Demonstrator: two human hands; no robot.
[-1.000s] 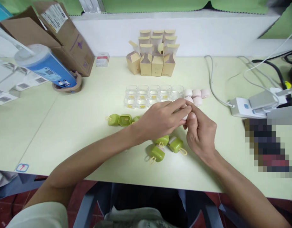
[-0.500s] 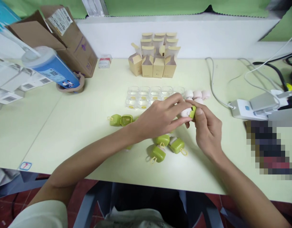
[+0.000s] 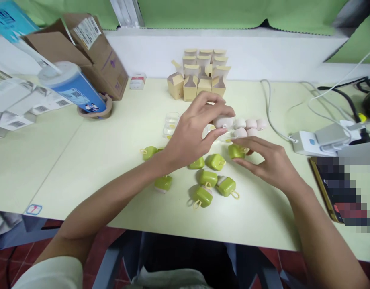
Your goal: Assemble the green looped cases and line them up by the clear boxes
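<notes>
Between the thumb and fingers of my left hand [image 3: 199, 124] is a small white rounded case [image 3: 223, 122], held above the clear plastic cups [image 3: 172, 118]. My right hand [image 3: 266, 158] has its thumb and fingers around a green cover [image 3: 236, 151], low over the table; whether the cover touches the tabletop I cannot tell. Several more green covers with yellow loops, such as one green cover [image 3: 203, 196], lie in front of the hands, some with a whitish part showing. White and pinkish rounded cases [image 3: 251, 124] stand in rows just beyond my right hand. My left forearm and hand hide part of the cups and covers.
Small open cardboard boxes [image 3: 191, 88] stand at the back wall. To the left are a blue canister [image 3: 79, 90], a large carton [image 3: 103, 60] and white boxes [image 3: 16, 116]. A power strip [image 3: 311, 138] with cables and a phone [image 3: 326, 188] lie at right.
The hands were together at the white case and the green cover; now they are apart. My left hand has moved up and left with the white case, and my right hand has lowered.
</notes>
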